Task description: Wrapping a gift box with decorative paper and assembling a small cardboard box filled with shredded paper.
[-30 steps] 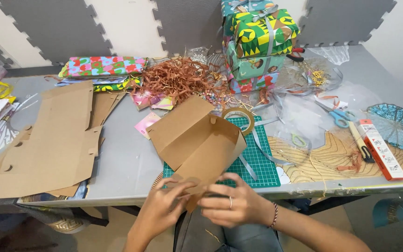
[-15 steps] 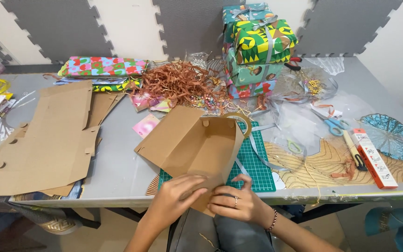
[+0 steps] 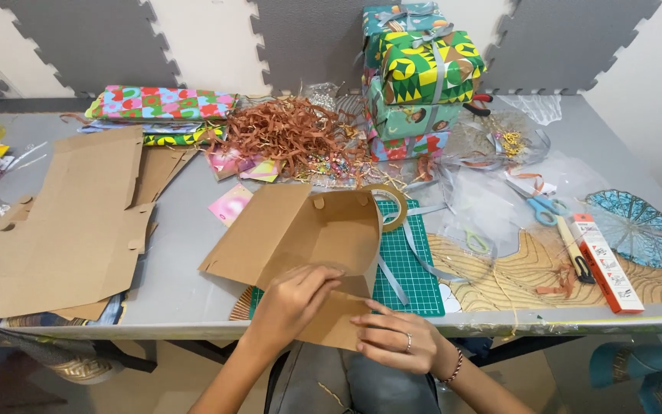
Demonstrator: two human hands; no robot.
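At the far left of the surface (image 3: 193, 291) a stack of flat cardboard blanks (image 3: 63, 222) lies unfolded, with rolls of patterned wrapping paper (image 3: 162, 107) behind it and a heap of brown paper shred (image 3: 289, 134) further along.

In front of you, at the near edge, sits the half-folded cardboard box (image 3: 308, 245), resting partly on the green cutting mat (image 3: 411, 268) and partly over the edge toward your lap. Your left hand (image 3: 293, 303) is curled over the box's near flap, fingers bent and pressing on the card. Your right hand (image 3: 396, 341) lies flatter, fingers spread and only loosely closed, holding the lower panel from beneath and beside the left.

The box looks light and thin: stiff along its panels but ready to bend at the creases, and likely to buckle or tear at the small tabs if pinched hard. It should handle best when you grip it by the flat panels close to the fold lines, not by the tab ends.

Just behind the box a roll of tape (image 3: 388, 203) touches the mat. To the right stand stacked wrapped gift boxes (image 3: 423, 77), then blue scissors (image 3: 542, 205) and a long red-and-white carton (image 3: 607, 264).
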